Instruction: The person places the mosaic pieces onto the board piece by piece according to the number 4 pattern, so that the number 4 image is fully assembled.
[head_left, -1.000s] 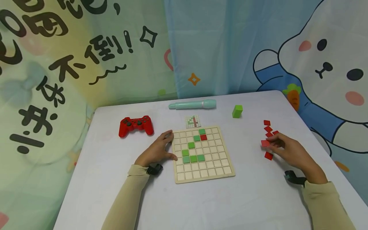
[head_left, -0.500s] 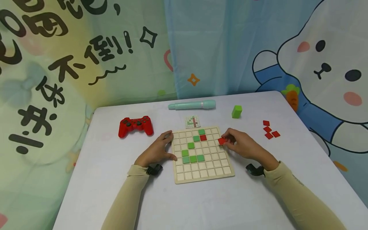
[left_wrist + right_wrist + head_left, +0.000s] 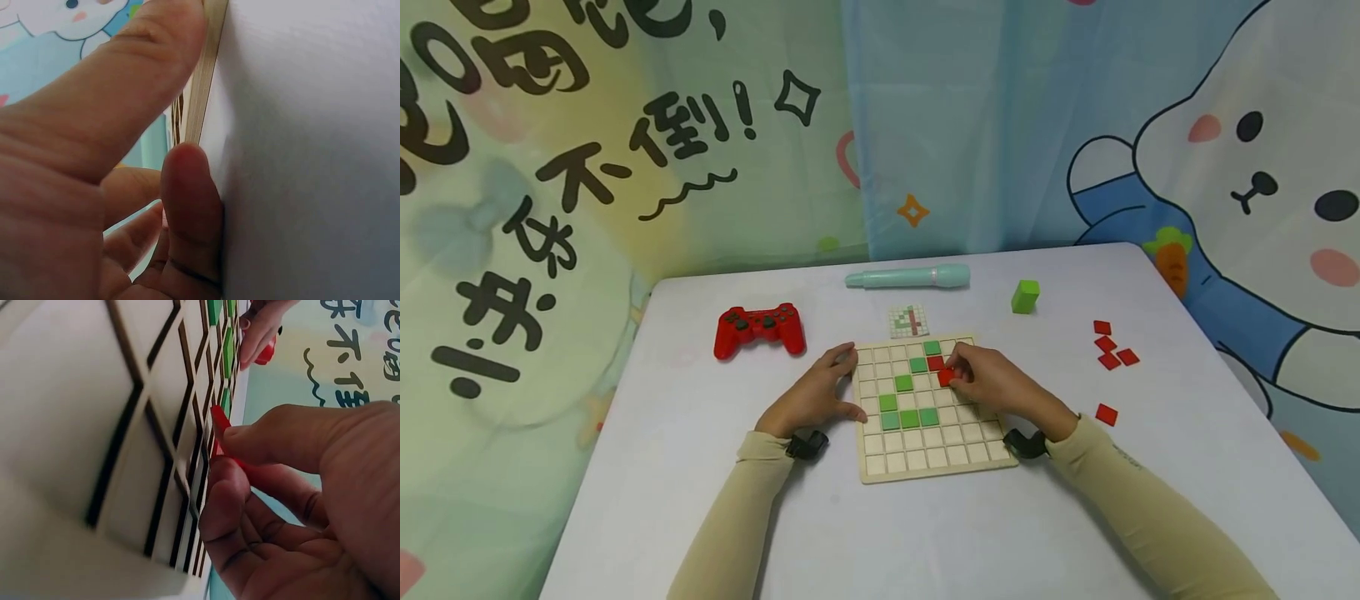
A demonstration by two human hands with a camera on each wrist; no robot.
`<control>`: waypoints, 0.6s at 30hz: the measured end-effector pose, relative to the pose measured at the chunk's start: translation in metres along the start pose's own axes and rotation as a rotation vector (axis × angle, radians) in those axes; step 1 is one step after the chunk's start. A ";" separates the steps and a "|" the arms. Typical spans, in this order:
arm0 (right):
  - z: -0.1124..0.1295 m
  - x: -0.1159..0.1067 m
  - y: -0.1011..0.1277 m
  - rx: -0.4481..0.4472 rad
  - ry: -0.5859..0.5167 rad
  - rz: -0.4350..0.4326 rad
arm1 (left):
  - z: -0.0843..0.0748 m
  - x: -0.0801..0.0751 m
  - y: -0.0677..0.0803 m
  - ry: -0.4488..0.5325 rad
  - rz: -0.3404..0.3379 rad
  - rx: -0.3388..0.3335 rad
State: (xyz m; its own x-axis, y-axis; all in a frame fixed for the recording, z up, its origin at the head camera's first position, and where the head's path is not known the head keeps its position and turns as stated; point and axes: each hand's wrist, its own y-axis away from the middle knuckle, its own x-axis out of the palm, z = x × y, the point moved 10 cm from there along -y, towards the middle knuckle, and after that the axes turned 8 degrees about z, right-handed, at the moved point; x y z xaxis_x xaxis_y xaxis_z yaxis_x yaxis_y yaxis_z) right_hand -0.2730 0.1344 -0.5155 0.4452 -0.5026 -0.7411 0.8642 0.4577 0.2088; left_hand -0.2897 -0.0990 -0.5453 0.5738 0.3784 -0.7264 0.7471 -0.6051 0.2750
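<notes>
Now setting a red tile (image 3: 945, 377) into the wooden grid board (image 3: 934, 467), in the cell just below the red one already seated: pinched by right hand (image 3: 992, 383), edge down. Left hand (image 3: 816, 396) spread, fingers pressed against the board's left edge. Next: lowering flat, squared to its cell. Pattern card (image 3: 910, 321) seemingly shows a "4"; backdrop characters (image 3: 685, 133) legible, Chinese.

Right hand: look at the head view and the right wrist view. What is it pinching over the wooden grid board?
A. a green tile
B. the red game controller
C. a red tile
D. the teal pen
C. The right hand pinches a red tile between thumb and fingers just above the wooden grid board, below the red tile already set there.
</notes>
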 end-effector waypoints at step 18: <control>0.010 0.004 -0.007 -0.024 0.009 0.033 | 0.004 0.001 -0.003 -0.017 0.006 -0.012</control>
State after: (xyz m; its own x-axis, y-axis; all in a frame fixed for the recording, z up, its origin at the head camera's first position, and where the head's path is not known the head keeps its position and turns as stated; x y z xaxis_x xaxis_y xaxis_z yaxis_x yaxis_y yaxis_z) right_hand -0.2747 0.1219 -0.5141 0.4711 -0.4801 -0.7400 0.8433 0.4913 0.2180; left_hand -0.2924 -0.0996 -0.5489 0.5723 0.3631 -0.7353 0.7480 -0.5986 0.2867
